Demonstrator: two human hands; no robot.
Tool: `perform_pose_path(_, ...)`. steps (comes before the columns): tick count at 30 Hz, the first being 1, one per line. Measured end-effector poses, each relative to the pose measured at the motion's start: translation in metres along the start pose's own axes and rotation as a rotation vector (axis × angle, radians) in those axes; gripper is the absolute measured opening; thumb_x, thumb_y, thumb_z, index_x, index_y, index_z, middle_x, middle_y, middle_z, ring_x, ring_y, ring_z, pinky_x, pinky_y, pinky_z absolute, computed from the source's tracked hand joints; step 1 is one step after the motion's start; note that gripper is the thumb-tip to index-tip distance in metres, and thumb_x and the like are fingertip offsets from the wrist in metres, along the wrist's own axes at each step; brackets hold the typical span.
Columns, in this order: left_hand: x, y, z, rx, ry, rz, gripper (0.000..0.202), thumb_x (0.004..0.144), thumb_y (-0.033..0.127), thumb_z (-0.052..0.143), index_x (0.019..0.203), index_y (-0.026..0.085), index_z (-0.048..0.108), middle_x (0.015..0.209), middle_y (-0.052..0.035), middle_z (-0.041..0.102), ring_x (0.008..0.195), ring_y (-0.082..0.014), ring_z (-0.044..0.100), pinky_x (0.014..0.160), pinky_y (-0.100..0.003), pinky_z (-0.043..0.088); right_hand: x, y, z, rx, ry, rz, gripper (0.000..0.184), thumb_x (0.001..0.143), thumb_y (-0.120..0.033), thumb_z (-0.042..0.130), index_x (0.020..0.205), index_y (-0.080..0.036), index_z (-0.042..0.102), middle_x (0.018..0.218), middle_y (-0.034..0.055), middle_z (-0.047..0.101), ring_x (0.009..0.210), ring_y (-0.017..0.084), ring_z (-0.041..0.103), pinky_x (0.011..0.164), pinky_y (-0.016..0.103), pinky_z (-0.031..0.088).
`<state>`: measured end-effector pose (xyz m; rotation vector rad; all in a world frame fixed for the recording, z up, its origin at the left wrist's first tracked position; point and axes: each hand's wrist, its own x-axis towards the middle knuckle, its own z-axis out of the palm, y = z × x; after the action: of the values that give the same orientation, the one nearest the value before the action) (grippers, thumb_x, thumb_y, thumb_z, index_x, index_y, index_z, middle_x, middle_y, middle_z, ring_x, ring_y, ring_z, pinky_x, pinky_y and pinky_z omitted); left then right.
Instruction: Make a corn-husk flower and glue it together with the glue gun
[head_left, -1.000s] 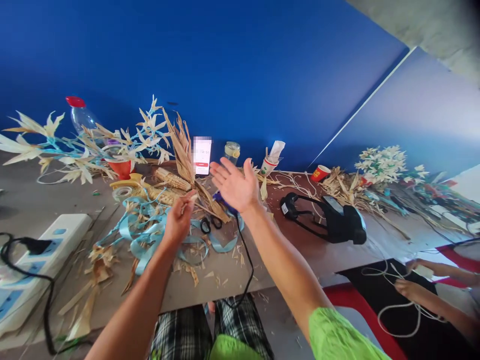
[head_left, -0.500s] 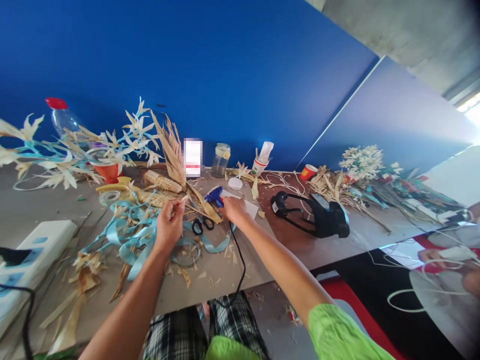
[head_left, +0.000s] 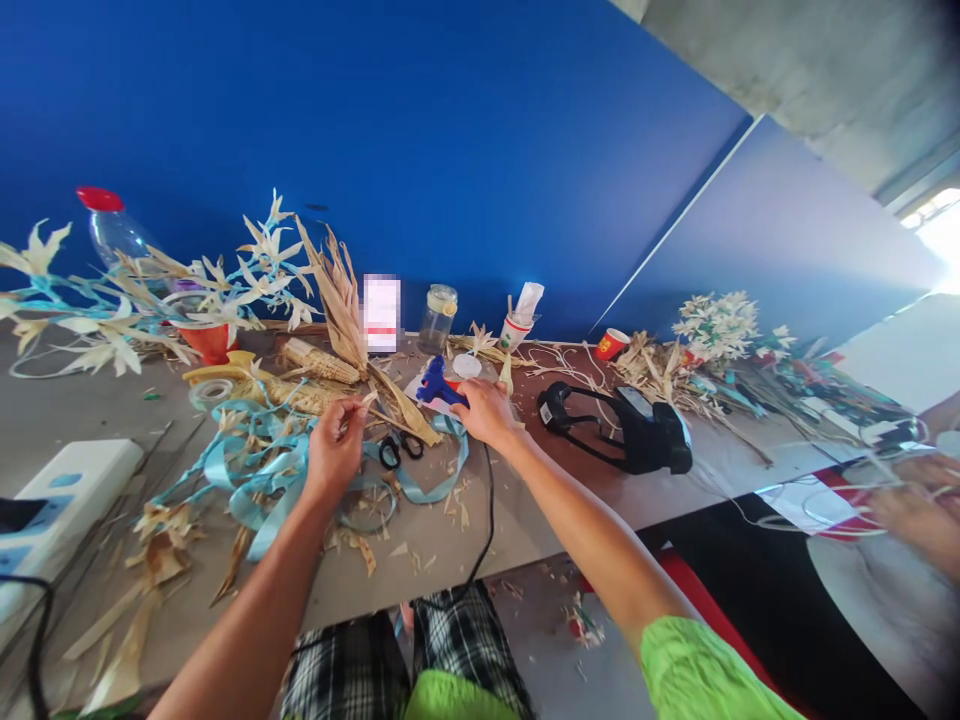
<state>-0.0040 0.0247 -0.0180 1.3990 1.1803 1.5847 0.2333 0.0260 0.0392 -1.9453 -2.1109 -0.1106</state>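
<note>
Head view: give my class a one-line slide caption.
Right hand gripping a corded blue glue gun, left hand pinching a small pale scrap, near scissors, blue ribbon and corn cobs.

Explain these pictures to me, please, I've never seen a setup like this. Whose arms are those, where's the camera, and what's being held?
There's no machine here: the arms belong to a person working bare-handed. Every picture comes from one camera worn on that person's head, looking forward and down.

The left hand pinches a small pale piece. The right hand grips a blue gun-shaped tool.

On the table lie black scissors, light-blue ribbon, corn cobs and a black strapped device. A white power strip sits at the left. The blurred hands at the far right are another person's.
</note>
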Motion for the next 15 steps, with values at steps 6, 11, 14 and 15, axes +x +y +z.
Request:
perform_pose_path(6, -0.001, 0.001, 0.0, 0.022, -0.008, -0.011, 0.029, 0.074, 0.043, 0.063, 0.087, 0.017, 0.063, 0.088, -0.0056, 0.068, 0.08, -0.0167, 0.061, 0.074, -0.027, 0.048, -0.011, 0.024, 0.003, 0.013, 0.011, 0.133, 0.019, 0.081, -0.033, 0.062, 0.094, -0.019, 0.064, 0.103, 0.0079, 0.067, 0.101, 0.024, 0.057, 0.087, 0.037, 0.03)
perform_pose_path(11, -0.001, 0.004, 0.002, 0.006, -0.005, -0.015, 0.03, 0.072, 0.044, 0.066, 0.085, 0.017, 0.063, 0.084, -0.0054, 0.068, 0.079, -0.0176, 0.061, 0.073, -0.028, 0.049, -0.025, 0.034, 0.017, -0.01, -0.03, 0.127, 0.021, 0.08, -0.033, 0.062, 0.095, -0.02, 0.065, 0.1, 0.0073, 0.068, 0.101, 0.024, 0.057, 0.088, 0.037, 0.03)
perform_pose_path(14, 0.0, 0.003, 0.002, 0.019, -0.008, -0.005, 0.029, 0.073, 0.043, 0.064, 0.086, 0.017, 0.062, 0.083, -0.0055, 0.068, 0.079, -0.0177, 0.061, 0.075, -0.029, 0.049, -0.033, 0.032, 0.022, 0.002, -0.071, 0.118, 0.025, 0.08, -0.039, 0.061, 0.097, -0.021, 0.067, 0.101, 0.0082, 0.067, 0.101, 0.023, 0.057, 0.09, 0.037, 0.031)
perform_pose_path(15, 0.0, 0.003, 0.002, 0.027, -0.011, -0.002, 0.029, 0.074, 0.043, 0.063, 0.086, 0.017, 0.062, 0.084, -0.0057, 0.068, 0.08, -0.0178, 0.061, 0.075, -0.029, 0.049, -0.033, 0.032, 0.021, 0.021, -0.065, 0.131, 0.028, 0.081, -0.043, 0.06, 0.097, -0.021, 0.067, 0.102, 0.0085, 0.067, 0.101, 0.023, 0.057, 0.091, 0.037, 0.031)
